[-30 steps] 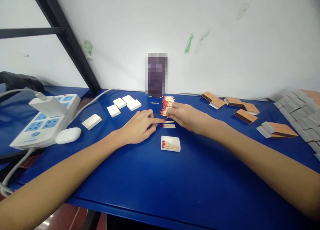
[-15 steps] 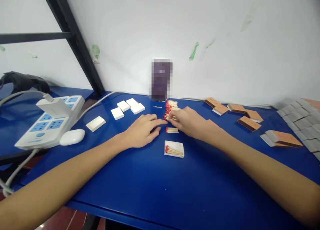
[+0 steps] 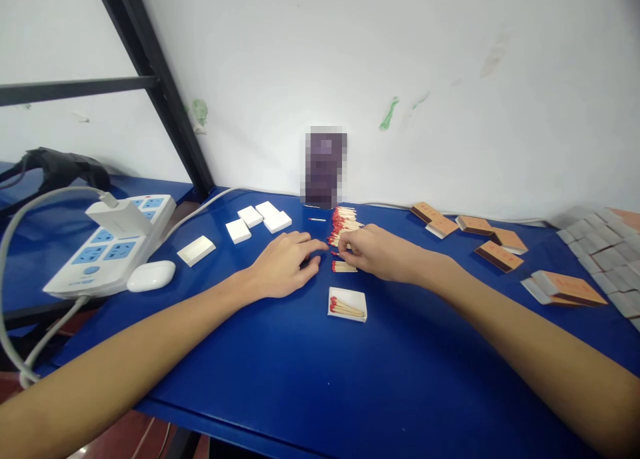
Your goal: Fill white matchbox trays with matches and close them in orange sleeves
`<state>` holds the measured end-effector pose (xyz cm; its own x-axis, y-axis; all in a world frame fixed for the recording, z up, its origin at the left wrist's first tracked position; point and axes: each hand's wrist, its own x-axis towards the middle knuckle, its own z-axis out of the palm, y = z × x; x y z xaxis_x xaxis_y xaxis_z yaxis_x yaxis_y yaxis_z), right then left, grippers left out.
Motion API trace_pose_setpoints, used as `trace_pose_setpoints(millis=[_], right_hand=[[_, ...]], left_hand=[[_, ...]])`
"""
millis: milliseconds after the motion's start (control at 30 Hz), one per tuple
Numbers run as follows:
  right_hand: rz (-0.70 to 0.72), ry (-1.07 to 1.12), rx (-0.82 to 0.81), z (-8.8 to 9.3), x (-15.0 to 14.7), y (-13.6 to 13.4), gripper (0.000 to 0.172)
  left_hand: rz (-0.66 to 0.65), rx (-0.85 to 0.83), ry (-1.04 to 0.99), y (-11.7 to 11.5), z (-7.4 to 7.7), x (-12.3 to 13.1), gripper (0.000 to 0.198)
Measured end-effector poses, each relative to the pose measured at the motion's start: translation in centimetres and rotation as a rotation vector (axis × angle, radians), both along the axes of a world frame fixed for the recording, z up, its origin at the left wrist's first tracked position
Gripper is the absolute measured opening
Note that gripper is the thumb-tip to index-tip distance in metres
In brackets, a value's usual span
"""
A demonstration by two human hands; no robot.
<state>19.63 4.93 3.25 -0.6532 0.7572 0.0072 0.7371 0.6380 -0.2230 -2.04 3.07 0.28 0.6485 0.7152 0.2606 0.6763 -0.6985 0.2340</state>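
Match heap (image 3: 345,224) on the desk (image 3: 280,372), heads toward nine o'clock, likely for uniform pickup; right hand (image 3: 383,251) seems to pinch one match (image 3: 335,253) near its six o'clock edge, a fine grip suiting thin sticks; left hand (image 3: 284,266) spread, visibly holding nothing; short row (image 3: 345,267), then open tray (image 3: 354,296), toward six; white trays (image 3: 251,216) at nine, orange sleeves (image 3: 500,254) at three, seemingly set aside.

Matchsticks (image 3: 345,267) wooden; tray (image 3: 356,296) matt card; tabletop (image 3: 300,359) smooth, glossy; power strip (image 3: 106,246) plastic.

The right grip (image 3: 376,252) pinches a red-headed match (image 3: 335,253) beside a match pile (image 3: 344,220).
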Motion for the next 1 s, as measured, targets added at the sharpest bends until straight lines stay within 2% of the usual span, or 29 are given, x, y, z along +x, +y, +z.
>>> trace_pose_setpoints(millis=[100, 200, 333, 600, 767, 1000], right_hand=[[0.044, 0.040, -0.068, 0.7, 0.5, 0.1, 0.019], [0.001, 0.058, -0.026, 0.9, 0.9, 0.5, 0.021], [-0.045, 0.058, 0.083, 0.3, 0.8, 0.9, 0.021], [-0.053, 0.007, 0.123, -1.0, 0.3, 1.1, 0.027], [-0.058, 0.062, 0.067, -1.1, 0.5, 1.4, 0.022], [-0.034, 0.112, -0.103, 0.0, 0.7, 0.9, 0.018]], left_hand=[[-0.025, -0.013, 0.043, 0.1, -0.1, -0.1, 0.039], [-0.043, -0.040, 0.081, 0.2, 0.0, -0.3, 0.043], [-0.057, -0.076, 0.085, 0.2, 0.2, -0.3, 0.041], [-0.070, -0.089, 0.081, 0.3, 0.2, -0.4, 0.040], [-0.064, -0.095, 0.087, 0.3, 0.3, -0.4, 0.039], [-0.080, -0.090, 0.072, 0.3, 0.2, -0.4, 0.038]])
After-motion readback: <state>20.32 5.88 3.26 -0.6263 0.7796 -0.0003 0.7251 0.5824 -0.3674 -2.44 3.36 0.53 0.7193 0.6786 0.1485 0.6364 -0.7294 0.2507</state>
